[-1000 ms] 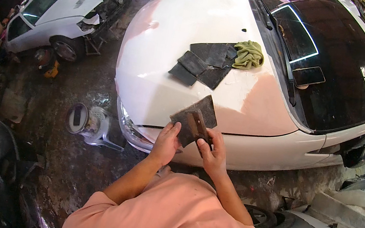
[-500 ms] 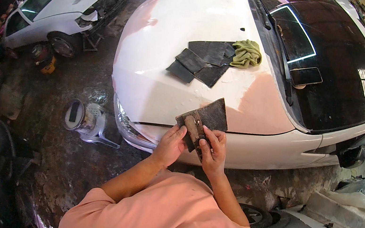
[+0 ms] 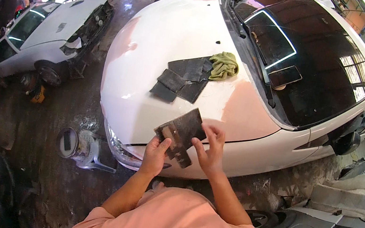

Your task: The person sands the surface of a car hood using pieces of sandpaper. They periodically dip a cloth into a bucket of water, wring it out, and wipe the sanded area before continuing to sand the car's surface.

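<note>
In front of my chest, my left hand [image 3: 154,156] is closed on the lower left side of a dark sheet of sandpaper [image 3: 193,125], its thumb on top. A worn brownish block [image 3: 170,136] lies against the sheet. My right hand [image 3: 211,151] is at the sheet's right edge, thumb and fingers apart, the fingers slightly blurred; the thumb tip is at or just touching the edge. Beyond, on the white car hood [image 3: 157,29], lie several dark sandpaper sheets [image 3: 172,80], overlapping, with a crumpled green cloth [image 3: 224,66] at their upper right.
A phone [image 3: 285,77] rests at the base of the dark windshield [image 3: 316,54]. On the wet floor at left stand a round container [image 3: 67,142] and a grey plastic stool [image 3: 89,149]. A partly dismantled car [image 3: 56,36] is farther left; a side mirror [image 3: 346,143] juts out at right.
My right hand has loosened from the sheet and block and its fingers have spread. The sheet has turned and sits lower left, in my left hand. The whole view has shifted.
</note>
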`<state>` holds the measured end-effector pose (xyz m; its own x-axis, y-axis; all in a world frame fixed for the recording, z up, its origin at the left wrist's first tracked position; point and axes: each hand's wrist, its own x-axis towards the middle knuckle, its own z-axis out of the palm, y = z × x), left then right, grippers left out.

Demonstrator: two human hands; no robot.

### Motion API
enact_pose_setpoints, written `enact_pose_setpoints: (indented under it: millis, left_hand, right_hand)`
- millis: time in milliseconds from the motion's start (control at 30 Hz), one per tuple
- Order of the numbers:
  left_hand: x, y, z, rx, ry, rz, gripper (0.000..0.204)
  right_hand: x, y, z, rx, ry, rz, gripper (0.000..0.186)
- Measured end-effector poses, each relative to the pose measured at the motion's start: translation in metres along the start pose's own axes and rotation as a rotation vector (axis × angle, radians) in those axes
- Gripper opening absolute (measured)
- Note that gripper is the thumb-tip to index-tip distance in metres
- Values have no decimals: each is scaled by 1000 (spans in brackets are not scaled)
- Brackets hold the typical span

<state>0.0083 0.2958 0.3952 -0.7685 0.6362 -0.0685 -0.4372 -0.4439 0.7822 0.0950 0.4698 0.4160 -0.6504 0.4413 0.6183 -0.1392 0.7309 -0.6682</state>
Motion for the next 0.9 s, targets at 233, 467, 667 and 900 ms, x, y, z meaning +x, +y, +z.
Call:
enact_pose_setpoints:
  millis: [233,467,667,900]
  left_hand:
    - [12,12,-17,66,-111,-36,35]
    - [50,-10,2,367,171,127,45]
    - [91,-8,36,542,7,120,49]
    - [162,-21,9,1430,-53,569,59]
  right_hand:
    - [39,29,-7,886,-714,642,45]
    - [44,-29,23,-178,-464,-274,69]
    - [74,-9,14,-596,-380,-330,62]
    - [114,70,-73,-705,-392,-53,51]
